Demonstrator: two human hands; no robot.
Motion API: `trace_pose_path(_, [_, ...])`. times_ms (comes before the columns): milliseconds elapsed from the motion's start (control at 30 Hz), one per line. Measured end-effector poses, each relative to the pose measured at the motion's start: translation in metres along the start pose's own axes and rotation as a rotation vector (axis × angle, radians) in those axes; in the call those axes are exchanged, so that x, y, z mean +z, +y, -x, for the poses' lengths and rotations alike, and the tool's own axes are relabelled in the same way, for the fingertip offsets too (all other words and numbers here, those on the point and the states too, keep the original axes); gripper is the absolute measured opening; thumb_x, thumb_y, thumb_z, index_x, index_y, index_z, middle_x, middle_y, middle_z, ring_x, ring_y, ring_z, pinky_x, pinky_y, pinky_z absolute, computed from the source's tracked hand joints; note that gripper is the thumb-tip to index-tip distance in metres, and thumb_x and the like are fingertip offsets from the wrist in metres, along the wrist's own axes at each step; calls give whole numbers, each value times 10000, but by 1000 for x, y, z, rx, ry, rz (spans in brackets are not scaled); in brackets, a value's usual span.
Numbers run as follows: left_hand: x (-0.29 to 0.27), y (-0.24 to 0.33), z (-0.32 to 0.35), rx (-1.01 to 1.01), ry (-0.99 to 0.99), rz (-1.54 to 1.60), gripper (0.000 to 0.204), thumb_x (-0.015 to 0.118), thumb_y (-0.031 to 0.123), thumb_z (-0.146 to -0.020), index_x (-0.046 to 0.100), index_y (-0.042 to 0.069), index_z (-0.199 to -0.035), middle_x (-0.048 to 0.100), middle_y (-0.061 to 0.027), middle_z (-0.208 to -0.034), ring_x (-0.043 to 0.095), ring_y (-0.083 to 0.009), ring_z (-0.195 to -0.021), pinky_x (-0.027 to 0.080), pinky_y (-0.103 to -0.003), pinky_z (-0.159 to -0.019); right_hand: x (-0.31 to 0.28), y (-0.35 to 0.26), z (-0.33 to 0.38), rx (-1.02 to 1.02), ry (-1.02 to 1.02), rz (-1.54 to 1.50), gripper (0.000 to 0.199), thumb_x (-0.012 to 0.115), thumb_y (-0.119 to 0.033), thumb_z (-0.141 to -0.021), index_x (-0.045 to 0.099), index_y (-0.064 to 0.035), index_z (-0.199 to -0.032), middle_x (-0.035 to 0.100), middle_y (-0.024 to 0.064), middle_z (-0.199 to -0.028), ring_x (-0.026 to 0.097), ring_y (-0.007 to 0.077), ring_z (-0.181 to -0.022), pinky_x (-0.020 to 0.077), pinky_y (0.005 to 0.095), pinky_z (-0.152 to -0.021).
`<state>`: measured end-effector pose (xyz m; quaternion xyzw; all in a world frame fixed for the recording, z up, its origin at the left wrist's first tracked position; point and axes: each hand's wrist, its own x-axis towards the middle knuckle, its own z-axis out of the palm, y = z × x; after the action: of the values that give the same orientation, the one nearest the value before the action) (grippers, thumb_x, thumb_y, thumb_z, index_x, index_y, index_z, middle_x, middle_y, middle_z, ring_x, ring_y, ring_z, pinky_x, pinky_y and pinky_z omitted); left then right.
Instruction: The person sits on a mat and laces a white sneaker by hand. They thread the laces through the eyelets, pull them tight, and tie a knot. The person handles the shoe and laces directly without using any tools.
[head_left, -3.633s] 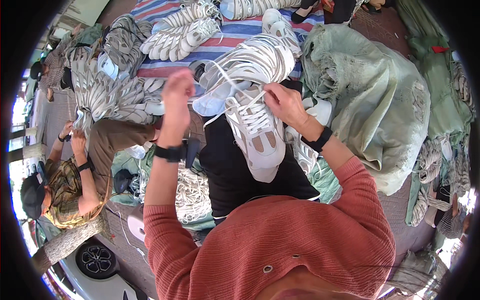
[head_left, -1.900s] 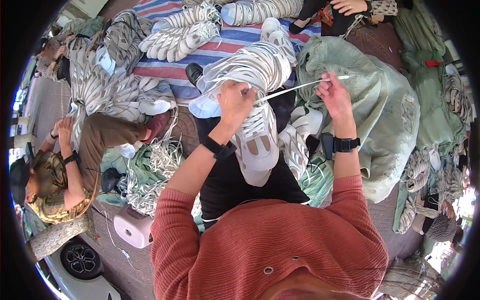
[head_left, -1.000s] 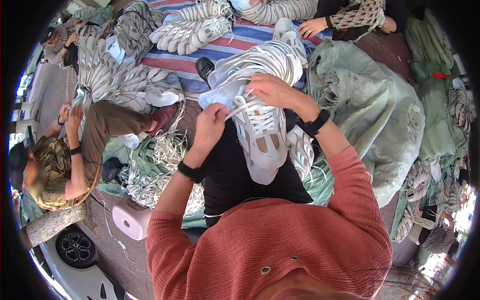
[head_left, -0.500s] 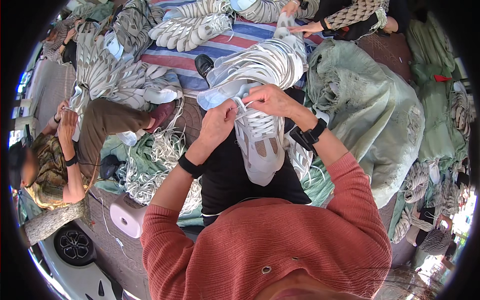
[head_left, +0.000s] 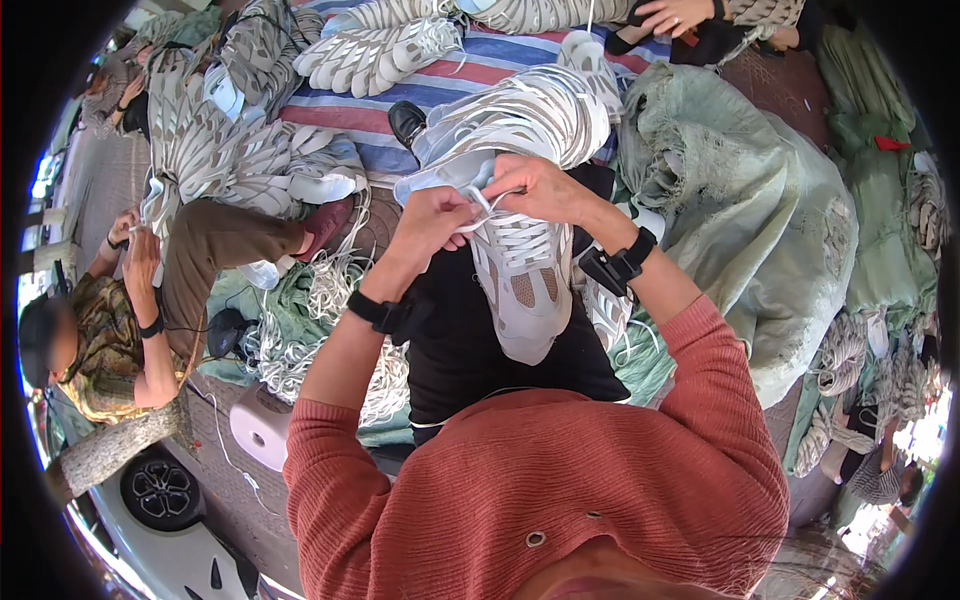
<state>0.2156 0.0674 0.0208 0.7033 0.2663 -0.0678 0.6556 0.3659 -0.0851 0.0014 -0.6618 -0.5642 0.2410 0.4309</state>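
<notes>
Tying the white shoelace (head_left: 479, 201) at the top of the lacing appears to be the step in hand. The grey-and-white sneaker (head_left: 528, 290) serves as the landmark: it rests on the black trousers (head_left: 445, 345), between the thighs, toe toward the wearer. The left hand (head_left: 437, 222), at the left of the sneaker's collar, grasps the shoelace between bent fingers and thumb. The right hand (head_left: 538, 190), at the right of the collar, pinches another length of it; the exact path between the fingertips is too small to tell. The next move seems to call for drawing both lengths apart evenly, without dragging the sneaker off its support. Beyond the sneaker's heel lies a stack of nested shoes (head_left: 545, 118); to its right stands a pale green woven sack (head_left: 760, 230).
</notes>
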Motion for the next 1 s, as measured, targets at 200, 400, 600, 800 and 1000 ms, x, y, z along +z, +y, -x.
trace_pose_path(200, [3,-13,-10,265,12,-149,172,660,149,-910,597,17,-820,573,-16,-655,516,-79,-560,400,-249,-488,2,19,-8,-91,-41,43,162,689,-125,-766,701,-23,-892,607,80,-855,613,241,-830,466,325,-746])
trace_pose_path(400, [-4,0,37,541,102,-607,213,723,114,-823,538,62,-915,535,-74,-946,583,-198,-707,478,-346,-626,-20,5,2,250,-31,-860,101,689,-89,-798,673,-4,-851,642,26,-812,553,86,-683,412,229,-674])
trace_pose_path(600, [-11,-20,2,737,116,-693,141,683,50,-820,575,28,-907,523,-86,-1006,589,-219,-790,490,-329,-701,-55,15,23,236,223,-1336,125,563,-87,-935,620,24,-933,417,-66,-630,325,43,-513,293,205,-536])
trace_pose_path(800, [-1,-21,-11,641,33,-218,136,685,10,-819,608,19,-930,549,-39,-971,577,-156,-827,493,-306,-719,-140,81,82,391,635,-1378,177,554,-192,-978,586,-18,-992,332,-92,-571,258,43,-450,222,228,-462])
trace_pose_path(1000, [-1,2,1,628,88,-249,160,706,35,-798,639,42,-943,589,-52,-941,572,-170,-823,479,-311,-739,-91,72,91,857,669,-622,289,547,-366,-971,588,-81,-996,400,-72,-642,313,46,-516,250,225,-455])
